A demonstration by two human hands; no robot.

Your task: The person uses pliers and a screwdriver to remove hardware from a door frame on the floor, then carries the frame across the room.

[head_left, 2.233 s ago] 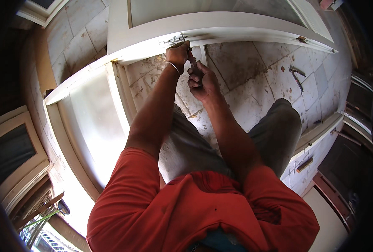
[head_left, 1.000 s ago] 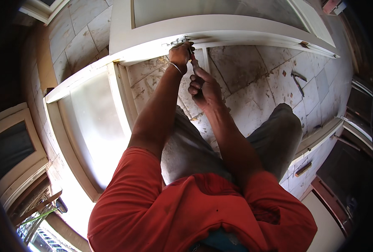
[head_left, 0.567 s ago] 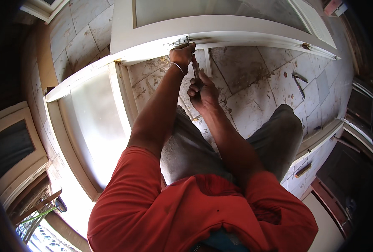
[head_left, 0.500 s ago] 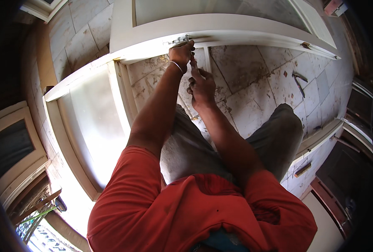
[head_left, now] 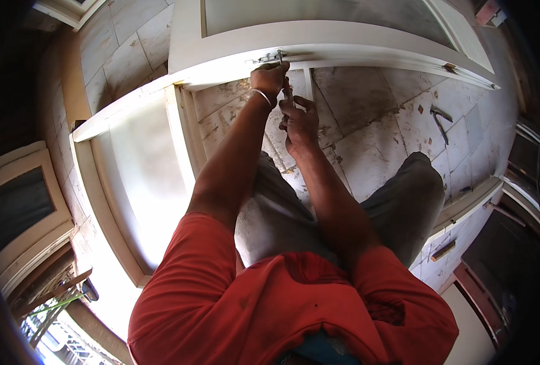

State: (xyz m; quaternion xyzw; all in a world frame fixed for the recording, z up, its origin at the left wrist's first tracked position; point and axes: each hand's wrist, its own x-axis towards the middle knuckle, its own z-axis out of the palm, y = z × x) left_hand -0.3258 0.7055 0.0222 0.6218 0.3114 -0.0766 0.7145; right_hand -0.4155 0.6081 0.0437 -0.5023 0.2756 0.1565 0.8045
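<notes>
The left hand curls round the shaft of a slim screwdriver-like tool, the right hand grasping its handle — far centre in the head view. Its tip is at a metal fitting on the white frame's near edge; pliers lie right.

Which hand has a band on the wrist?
Left hand, the one nearer the metal fitting: a pale band circles its wrist. Right hand: bare wrist.
</notes>
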